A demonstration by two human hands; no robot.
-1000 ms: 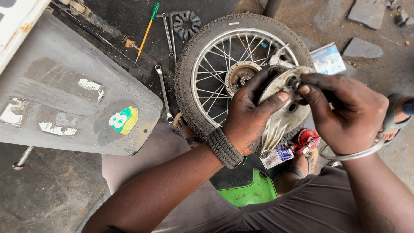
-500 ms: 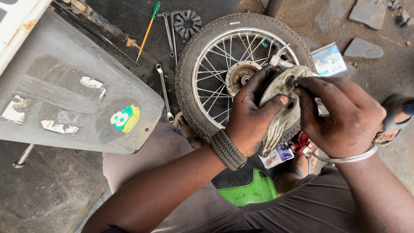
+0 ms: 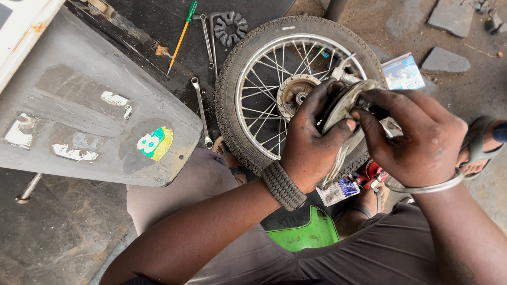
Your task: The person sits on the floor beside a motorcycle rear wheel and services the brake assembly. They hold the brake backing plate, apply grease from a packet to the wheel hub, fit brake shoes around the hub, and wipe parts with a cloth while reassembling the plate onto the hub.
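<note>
Nearest the camera, a green plastic piece (image 3: pixel 309 235) lies low between the knees, with a small blue-and-white packet (image 3: pixel 338 191) and a red part (image 3: pixel 372 171) on the ground just beyond it. Above these, the left hand (image 3: pixel 311 145), a braided band on its wrist, is clamped around the edge of a round grey metal plate (image 3: pixel 346 105), thumb across its face and fingers curled behind. The right hand (image 3: pixel 417 137), with a metal bangle at the wrist, is closed over the plate's other side, fingertips pinching a small part at its centre; what that part is cannot be made out. The plate is held in the air, tilted, over the right half of a spoked wheel (image 3: pixel 253 68) that lies flat on the ground. A spanner (image 3: pixel 202 111) lies just left of the tyre, beside a grey panel (image 3: pixel 84 105) with stickers. Farther off lie a green-handled screwdriver (image 3: pixel 182 31), a black toothed ring (image 3: pixel 232 26), a small box (image 3: pixel 404 71) and flat stones (image 3: pixel 446 60).
</note>
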